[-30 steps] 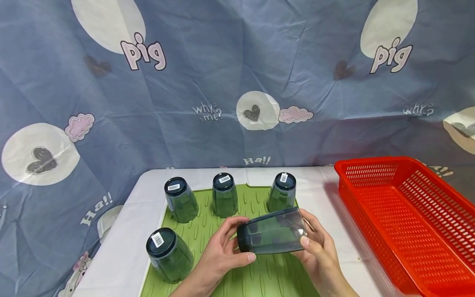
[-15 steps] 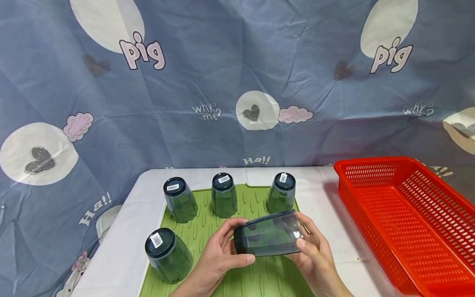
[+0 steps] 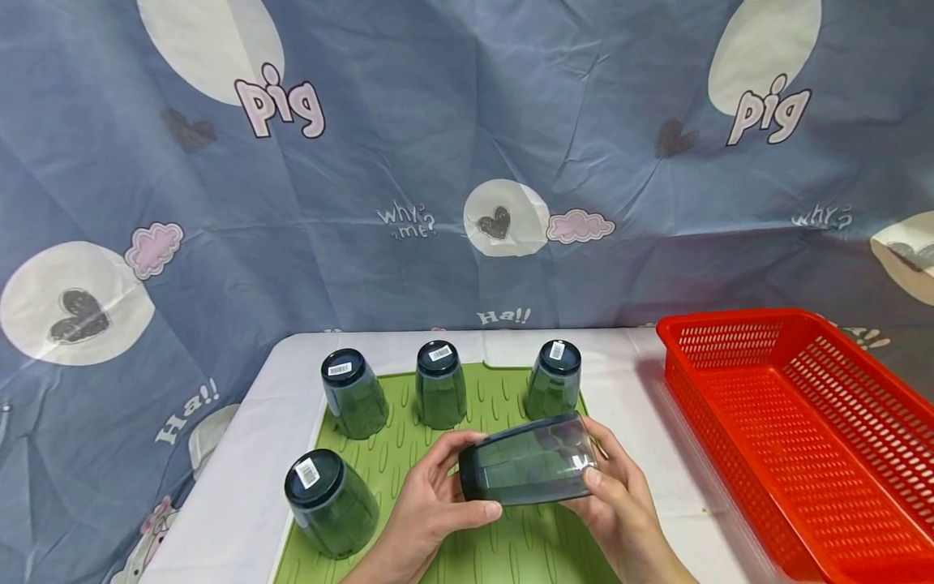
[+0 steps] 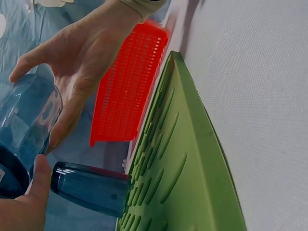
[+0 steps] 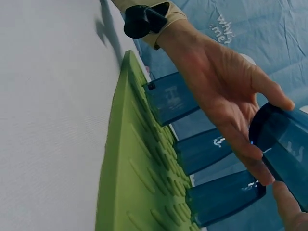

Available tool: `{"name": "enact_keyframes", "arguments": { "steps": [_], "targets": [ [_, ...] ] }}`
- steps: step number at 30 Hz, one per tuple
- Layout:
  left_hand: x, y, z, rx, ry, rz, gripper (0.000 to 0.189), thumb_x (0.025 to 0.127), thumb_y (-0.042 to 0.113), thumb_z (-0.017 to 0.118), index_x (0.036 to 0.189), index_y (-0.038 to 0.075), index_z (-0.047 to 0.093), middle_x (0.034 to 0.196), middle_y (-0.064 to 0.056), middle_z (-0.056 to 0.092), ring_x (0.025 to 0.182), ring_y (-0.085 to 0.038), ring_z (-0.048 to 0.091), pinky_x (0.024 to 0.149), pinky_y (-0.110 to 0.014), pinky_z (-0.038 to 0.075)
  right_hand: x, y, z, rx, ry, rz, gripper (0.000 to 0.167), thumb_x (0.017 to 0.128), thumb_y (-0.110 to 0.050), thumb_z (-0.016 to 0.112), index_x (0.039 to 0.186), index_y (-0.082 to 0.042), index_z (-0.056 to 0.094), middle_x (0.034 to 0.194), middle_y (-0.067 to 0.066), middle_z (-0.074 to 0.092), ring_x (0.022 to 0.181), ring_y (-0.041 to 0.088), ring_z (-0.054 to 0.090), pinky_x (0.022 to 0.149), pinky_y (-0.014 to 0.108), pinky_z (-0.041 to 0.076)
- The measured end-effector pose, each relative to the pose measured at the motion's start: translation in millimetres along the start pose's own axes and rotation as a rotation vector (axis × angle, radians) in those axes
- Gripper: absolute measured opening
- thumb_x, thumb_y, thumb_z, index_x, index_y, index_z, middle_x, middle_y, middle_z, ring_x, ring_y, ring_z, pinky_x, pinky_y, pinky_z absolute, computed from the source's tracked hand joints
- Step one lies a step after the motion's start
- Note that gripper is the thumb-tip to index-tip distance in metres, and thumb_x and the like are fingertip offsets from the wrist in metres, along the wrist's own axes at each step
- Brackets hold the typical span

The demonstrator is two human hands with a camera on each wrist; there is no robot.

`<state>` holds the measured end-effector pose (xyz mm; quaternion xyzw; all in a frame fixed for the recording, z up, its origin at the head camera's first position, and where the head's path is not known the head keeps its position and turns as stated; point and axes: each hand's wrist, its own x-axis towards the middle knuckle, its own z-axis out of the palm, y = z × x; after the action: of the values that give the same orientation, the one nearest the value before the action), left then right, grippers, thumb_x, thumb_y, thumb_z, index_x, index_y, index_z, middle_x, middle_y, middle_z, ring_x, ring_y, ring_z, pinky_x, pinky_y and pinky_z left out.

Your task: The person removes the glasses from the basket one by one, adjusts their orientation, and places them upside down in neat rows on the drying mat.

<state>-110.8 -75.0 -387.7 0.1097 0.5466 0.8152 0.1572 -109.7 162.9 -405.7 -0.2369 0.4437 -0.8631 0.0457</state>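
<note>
A dark tinted drinking glass [image 3: 533, 462] is held on its side above a green ridged mat [image 3: 511, 556]. My left hand [image 3: 438, 507] grips its thick dark base, thumb in front and fingers behind. At the clear rim end, my right hand [image 3: 623, 499] holds it with the thumb on the near side. The left wrist view shows the same glass [image 4: 31, 110] with the right palm [image 4: 82, 57] facing it. Seen from the right wrist, the left hand [image 5: 221, 82] cups the base end. Part of the right fingers is hidden behind the glass.
Several matching glasses stand upside down on the mat: one at near left [image 3: 332, 507], others along the back, such as the middle glass [image 3: 441, 389] and the right-hand glass [image 3: 554, 385]. A red perforated basket [image 3: 730, 454] is at the right on the white tablecloth [image 3: 219, 503].
The glass and both hands have shifted slightly left and down since a second ago, with the grip kept. Over the last half second they barely move.
</note>
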Motion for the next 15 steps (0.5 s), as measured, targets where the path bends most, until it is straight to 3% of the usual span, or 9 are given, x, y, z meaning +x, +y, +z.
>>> {"name": "enact_keyframes", "arguments": {
  "steps": [15],
  "targets": [
    [-2.4, 4.9, 0.5, 0.038, 0.0, 0.113, 0.07, 0.073, -0.011, 0.076, 0.135, -0.002, 0.044, 0.137, -0.02, 0.047, 0.119, -0.032, 0.054, 0.098, -0.044, 0.049, 2.7, -9.1, -1.6, -0.02, -0.053, 0.072, 0.049, 0.096, -0.005, 0.043, 0.145, -0.009, 0.038, 0.134, 0.015, 0.053, 0.117, 0.022, 0.057, 0.102, 0.037, 0.046]
  ]
}}
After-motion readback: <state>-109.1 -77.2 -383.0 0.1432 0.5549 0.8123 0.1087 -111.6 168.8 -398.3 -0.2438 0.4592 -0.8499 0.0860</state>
